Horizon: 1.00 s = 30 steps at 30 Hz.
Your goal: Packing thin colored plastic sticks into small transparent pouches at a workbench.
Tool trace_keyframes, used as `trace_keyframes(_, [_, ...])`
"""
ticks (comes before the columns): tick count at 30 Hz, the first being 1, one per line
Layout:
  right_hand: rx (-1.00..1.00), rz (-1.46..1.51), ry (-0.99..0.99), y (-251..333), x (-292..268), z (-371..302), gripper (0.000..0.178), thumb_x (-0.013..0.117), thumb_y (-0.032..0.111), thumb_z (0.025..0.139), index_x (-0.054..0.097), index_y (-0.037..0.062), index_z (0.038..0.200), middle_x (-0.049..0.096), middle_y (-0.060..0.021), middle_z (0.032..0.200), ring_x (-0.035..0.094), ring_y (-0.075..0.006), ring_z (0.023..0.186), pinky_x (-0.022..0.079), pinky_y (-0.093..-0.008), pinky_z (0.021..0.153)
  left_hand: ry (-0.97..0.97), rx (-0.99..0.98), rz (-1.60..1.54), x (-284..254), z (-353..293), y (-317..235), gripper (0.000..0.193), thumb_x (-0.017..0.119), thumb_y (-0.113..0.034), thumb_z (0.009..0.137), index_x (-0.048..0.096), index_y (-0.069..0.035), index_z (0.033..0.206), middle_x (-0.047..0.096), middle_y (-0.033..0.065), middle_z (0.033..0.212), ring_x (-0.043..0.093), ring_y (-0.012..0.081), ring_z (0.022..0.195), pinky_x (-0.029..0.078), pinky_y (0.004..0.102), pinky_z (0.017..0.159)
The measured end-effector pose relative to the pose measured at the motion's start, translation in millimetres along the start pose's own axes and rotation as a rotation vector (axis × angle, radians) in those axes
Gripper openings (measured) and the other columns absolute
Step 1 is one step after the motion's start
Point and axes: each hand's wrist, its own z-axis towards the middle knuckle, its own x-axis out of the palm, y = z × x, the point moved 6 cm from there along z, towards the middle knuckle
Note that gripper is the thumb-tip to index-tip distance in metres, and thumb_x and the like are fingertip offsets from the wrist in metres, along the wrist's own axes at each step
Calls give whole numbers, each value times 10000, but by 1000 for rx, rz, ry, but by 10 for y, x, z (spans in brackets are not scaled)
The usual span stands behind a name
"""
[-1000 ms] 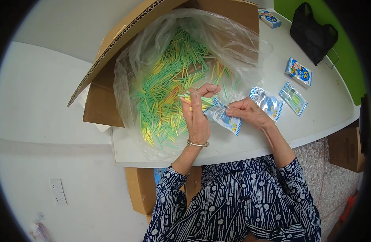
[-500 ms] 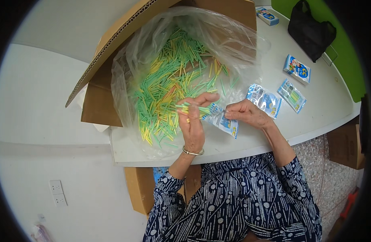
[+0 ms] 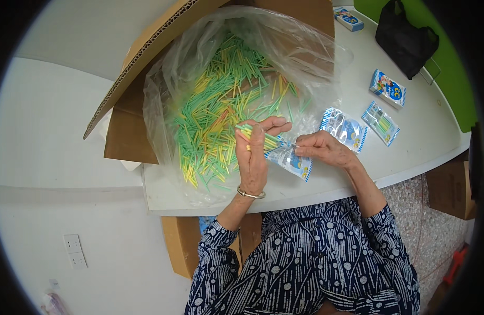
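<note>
A black plastic bag [image 3: 407, 44] slumps on the white worktop [image 3: 405, 142] at upper right, where we see it beside a green panel [image 3: 456, 89]. Below the worktop's right end, we spot a brown carton [image 3: 448, 189], a speckled floor [image 3: 404, 210] and a red object [image 3: 454, 266], too dim to identify. At left, we find two white socket plates [image 3: 75, 251], one above the other, on a pale wall [image 3: 32, 220].

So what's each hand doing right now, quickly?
Left hand: closed, holding a bundle of thin coloured sticks.
Right hand: closed, pinching a small printed plastic packet.
</note>
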Motion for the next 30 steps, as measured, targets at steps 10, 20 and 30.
trace_keyframes(10, [7,38,22,-37,23,-13,238,587,162,916,612,-57,828,541,-3,776,468,-63,747,392,-237,693,-41,86,17,-15,-91,25,140,314,-138,1010,332,1,1012,590,256,1069,607,297,1010,444,375,930])
trace_keyframes(20, [-83,-43,-26,-30,32,-38,223,607,150,894,619,-73,890,564,-42,794,504,-106,763,403,-255,705,132,-20,91,19,-99,140,141,362,-150,1007,357,-13,1036,598,207,1091,579,191,976,425,316,927])
trace_keyframes(30, [-72,-51,-125,-114,-4,137,251,600,191,907,649,-55,925,570,-17,760,493,-76,718,405,-245,656,95,-112,96,-253,69,316,303,397,-214,1003,402,16,1201,561,145,1168,518,188,1092,385,313,964])
